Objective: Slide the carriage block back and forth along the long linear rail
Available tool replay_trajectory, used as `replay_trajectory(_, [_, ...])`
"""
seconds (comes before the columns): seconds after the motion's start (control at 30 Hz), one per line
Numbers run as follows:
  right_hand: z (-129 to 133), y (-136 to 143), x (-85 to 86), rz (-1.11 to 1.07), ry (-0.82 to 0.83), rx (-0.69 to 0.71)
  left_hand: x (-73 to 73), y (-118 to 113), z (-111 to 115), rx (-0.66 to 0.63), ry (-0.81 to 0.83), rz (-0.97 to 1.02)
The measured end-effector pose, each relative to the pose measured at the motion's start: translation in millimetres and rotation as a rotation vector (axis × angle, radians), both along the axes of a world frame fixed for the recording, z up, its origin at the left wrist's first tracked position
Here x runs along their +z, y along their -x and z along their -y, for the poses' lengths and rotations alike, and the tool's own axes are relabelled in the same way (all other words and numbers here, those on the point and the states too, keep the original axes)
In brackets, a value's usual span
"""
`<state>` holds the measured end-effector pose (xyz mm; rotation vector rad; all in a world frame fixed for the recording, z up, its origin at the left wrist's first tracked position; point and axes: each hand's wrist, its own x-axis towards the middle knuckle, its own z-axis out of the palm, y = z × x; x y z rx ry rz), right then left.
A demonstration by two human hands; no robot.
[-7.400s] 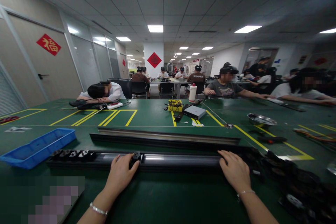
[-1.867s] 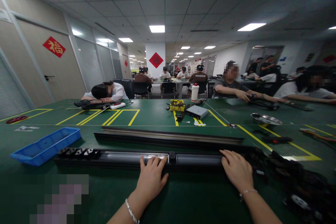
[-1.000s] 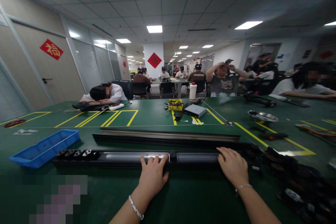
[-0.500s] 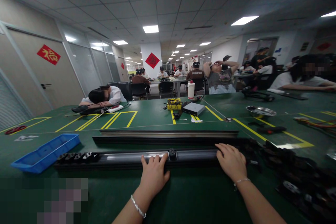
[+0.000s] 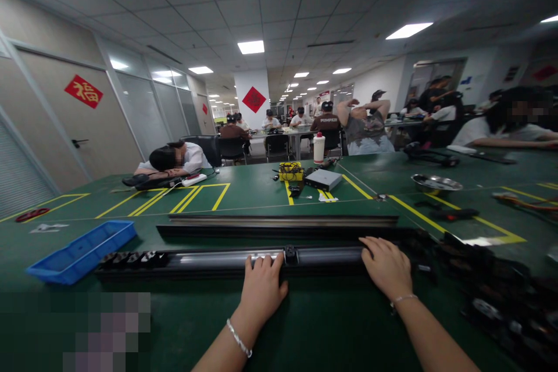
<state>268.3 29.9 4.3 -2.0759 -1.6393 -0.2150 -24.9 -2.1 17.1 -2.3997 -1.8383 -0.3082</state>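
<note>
A long black rail [image 5: 209, 261] lies crosswise on the green table in front of me. A small black block [image 5: 290, 254] sits on its upper face near the middle, and several black pieces [image 5: 135, 260] stand in a row at its left end. My left hand [image 5: 264, 288] rests its fingertips on the rail just left of the block, fingers stretched out. Farther along, my right hand [image 5: 387, 264] lies over the right part of the rail, its fingers apart and bent over the top. Neither hand is wrapped round anything.
A second dark rail [image 5: 270, 231] lies just behind. At left is a blue tray [image 5: 82, 253]; at right, a heap of black parts [image 5: 497, 285]. Farther back are a grey box [image 5: 323, 179], a metal bowl [image 5: 436, 182] and a person resting on the table [image 5: 194, 157].
My left hand has shifted slightly right along the rail, and its fingers are closer together. My right hand stays in place on the rail. The whole view has moved a little.
</note>
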Motion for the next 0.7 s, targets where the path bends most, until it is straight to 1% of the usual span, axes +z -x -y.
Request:
replay_trajectory(0.3, [-1.5, -2.5, -2.0, 0.001, 0.011, 0.01, -0.4, 0.1, -0.3, -0.012, 0.001, 0.004])
replay_trajectory(0.7, [-0.2, -1.0, -0.7, 0.007, 0.0, 0.001, -4.1, -10.3, -1.0, -0.039, -0.02, 0.027])
